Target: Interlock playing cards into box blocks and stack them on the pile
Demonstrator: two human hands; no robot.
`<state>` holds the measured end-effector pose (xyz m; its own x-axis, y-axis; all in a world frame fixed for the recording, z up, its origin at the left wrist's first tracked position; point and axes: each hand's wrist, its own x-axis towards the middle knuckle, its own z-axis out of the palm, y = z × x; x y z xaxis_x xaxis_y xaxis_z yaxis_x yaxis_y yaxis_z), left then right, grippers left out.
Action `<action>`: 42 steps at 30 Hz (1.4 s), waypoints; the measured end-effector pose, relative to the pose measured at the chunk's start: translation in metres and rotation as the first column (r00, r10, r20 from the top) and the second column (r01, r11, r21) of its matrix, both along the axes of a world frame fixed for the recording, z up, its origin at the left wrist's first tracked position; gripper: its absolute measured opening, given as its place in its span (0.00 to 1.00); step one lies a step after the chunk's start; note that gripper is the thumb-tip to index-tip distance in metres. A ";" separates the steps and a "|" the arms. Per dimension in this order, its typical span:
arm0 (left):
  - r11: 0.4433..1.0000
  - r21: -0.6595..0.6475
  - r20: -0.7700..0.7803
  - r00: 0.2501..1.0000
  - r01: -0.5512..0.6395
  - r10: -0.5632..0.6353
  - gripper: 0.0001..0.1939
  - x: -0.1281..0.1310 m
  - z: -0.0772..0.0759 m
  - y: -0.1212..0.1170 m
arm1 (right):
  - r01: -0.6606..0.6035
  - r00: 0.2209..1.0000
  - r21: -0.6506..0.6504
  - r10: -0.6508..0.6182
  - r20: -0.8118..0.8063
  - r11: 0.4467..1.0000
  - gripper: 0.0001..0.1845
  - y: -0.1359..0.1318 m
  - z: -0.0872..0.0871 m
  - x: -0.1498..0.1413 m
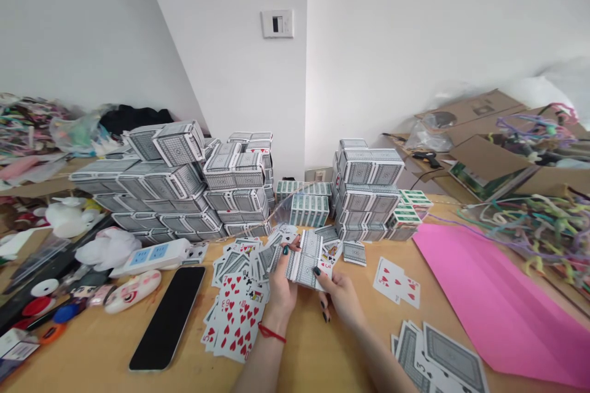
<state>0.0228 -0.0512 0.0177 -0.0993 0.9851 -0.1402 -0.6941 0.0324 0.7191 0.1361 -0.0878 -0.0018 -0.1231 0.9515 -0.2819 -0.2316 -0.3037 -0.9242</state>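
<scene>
Above the wooden table, my left hand (282,287) is closed round the left side of a grey-backed block of playing cards (310,250), its thumb lying on top. My right hand (340,296) pinches the near right corner of the same cards, thumb above and fingers curled below. Behind and beside them lie loose cards (354,253), partly hidden by my hands. To the left spreads a pile of face-up cards (239,313), mostly hearts. Two heart cards (389,279) lie to the right, and more cards (449,356) sit at the front right.
Stacked card blocks (161,184) stand at the back left, with another stack (369,184) at the back right. Green card boxes (310,210) sit between them. A phone (168,319), a power strip (152,256) and clutter occupy the left. Pink paper (498,295) covers the right.
</scene>
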 end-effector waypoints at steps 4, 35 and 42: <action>1.000 0.004 0.002 1.000 0.005 -0.005 0.09 -0.001 0.000 0.000 | 0.008 1.000 0.006 -0.008 0.000 1.000 0.24 -0.001 0.000 0.000; 0.994 0.102 -0.247 0.969 0.042 -0.016 0.04 -0.003 0.000 -0.004 | -0.034 0.998 0.001 0.034 0.055 0.999 0.23 0.000 0.007 0.004; 0.990 0.126 -0.248 0.968 0.059 -0.026 0.04 0.000 0.003 -0.006 | -0.062 0.997 0.034 0.060 0.045 0.998 0.23 0.000 0.003 0.003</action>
<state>0.0225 -0.0573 0.0211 -0.0718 0.9973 0.0140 -0.4957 -0.0478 0.8672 0.1389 -0.0879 0.0009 -0.1697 0.9520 -0.2548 -0.1729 -0.2833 -0.9433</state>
